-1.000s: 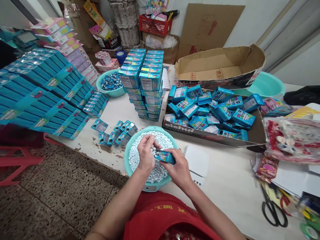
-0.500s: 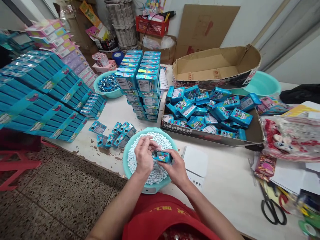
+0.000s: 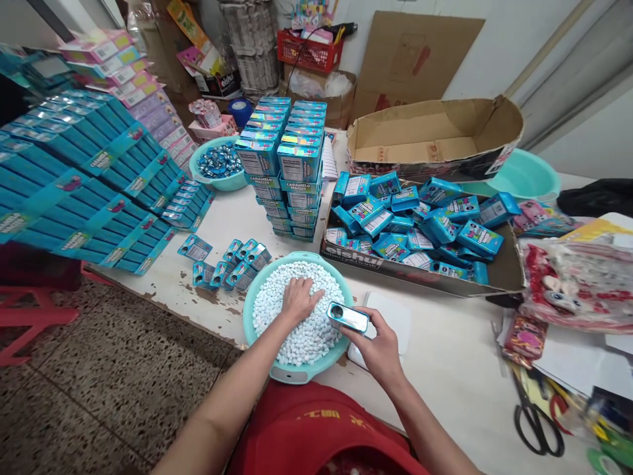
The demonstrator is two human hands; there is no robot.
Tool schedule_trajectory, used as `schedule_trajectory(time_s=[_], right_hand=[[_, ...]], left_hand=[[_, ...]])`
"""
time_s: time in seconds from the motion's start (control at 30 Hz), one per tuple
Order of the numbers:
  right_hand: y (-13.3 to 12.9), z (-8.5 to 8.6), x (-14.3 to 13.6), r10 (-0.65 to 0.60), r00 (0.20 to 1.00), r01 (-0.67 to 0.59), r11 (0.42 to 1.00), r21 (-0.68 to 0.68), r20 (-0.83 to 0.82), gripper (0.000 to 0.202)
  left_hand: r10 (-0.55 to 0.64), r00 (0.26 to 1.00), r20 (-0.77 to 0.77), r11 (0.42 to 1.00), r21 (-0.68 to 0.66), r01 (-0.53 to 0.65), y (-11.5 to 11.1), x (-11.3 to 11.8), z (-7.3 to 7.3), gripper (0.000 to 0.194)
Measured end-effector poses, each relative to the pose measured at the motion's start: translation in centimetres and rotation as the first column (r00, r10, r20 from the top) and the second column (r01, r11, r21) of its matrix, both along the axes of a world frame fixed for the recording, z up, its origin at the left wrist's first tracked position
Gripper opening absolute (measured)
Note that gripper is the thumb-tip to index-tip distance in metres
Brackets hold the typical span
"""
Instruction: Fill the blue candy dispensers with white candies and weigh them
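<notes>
My right hand grips a small blue candy tin by its right end, over the right rim of the bowl. The tin's silvery top faces up and a dark round opening shows at its left end. My left hand rests in the turquoise bowl, its fingers apart and their tips partly sunk among the small white candies. Left of the bowl, several similar tins lie grouped on the table. A white scale sits partly behind my right hand.
A cardboard tray full of blue tins stands behind the bowl, beside a tall double stack of tins. Blue display packs pile up at left. Wrapped candies fill another bowl. Scissors lie at right.
My left hand has left the tin and gone down into the white candies. My right hand has moved right with the tin and turned its top upward.
</notes>
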State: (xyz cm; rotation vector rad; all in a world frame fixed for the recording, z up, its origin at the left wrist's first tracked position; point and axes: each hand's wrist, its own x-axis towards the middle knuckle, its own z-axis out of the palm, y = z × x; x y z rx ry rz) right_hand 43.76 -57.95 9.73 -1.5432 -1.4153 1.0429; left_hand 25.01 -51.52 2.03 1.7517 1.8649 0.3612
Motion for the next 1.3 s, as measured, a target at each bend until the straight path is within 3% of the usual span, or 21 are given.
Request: schedule_trajectory(time_s=[0.1,0.17,0.2,0.3,0.43,0.53,0.63,0.83,0.93,1.1,1.3], right_hand=[[0.2,0.0,0.0,-0.007,1.0,0.007,1.0,0.011,0.004,0.033],[0.3,-0.1,-0.1,-0.003,1.0,0.004,1.0,0.011,-0.007,0.033],[0.4,-0.1,-0.2,-0.001,1.0,0.001,1.0,0.006,-0.014,0.033],[0.4,-0.3,-0.4,0.009,1.0,-0.009,1.0,-0.011,-0.022,0.034],[0.4,-0.4,-0.7,0.036,0.998,-0.037,0.999,0.015,0.054,0.032],[0.6,-0.5,-1.4,0.101,0.983,-0.112,0.992,0.065,0.155,0.03],[0.8,-0.2,-2.5,0.174,0.95,-0.204,0.975,0.094,0.258,0.03],[1.1,0.4,-4.1,0.22,0.921,-0.261,0.961,0.091,0.322,0.029],[1.3,0.6,-4.1,0.211,0.921,-0.253,0.963,0.091,0.327,0.03],[1.6,0.9,-4.2,0.218,0.921,-0.266,0.958,0.11,0.324,0.027],[1.6,1.2,-4.1,0.211,0.927,-0.262,0.956,0.133,0.309,0.027]], left_hand=[[0.064,0.997,0.043,0.997,-0.044,-0.062,-0.7,0.3,0.3,0.03],[0.197,0.962,0.192,0.98,-0.043,-0.192,-0.9,0.1,0.4,0.02],[0.283,0.907,0.313,0.959,-0.062,-0.278,-0.9,0.0,0.5,0.018],[0.472,0.614,0.632,0.872,-0.235,-0.429,-0.9,-0.3,1.3,0.025],[0.558,0.303,0.772,0.816,-0.444,-0.37,-1.1,-0.5,4.2,0.029],[0.514,0.011,0.858,0.824,-0.491,-0.282,-1.5,-0.2,7.1,0.023],[0.374,-0.129,0.918,0.867,-0.396,-0.302,-1.8,0.6,9.0,0.018],[0.26,-0.1,0.961,0.84,-0.276,-0.467,-1.7,1.4,9.2,0.017],[0.27,-0.101,0.958,0.827,-0.284,-0.485,-1.5,1.3,9.0,0.02],[0.35,0.003,0.937,0.803,-0.298,-0.517,-1.4,1.6,9.2,0.024],[0.328,-0.014,0.945,0.81,-0.288,-0.511,-1.2,1.9,10.1,0.026]])
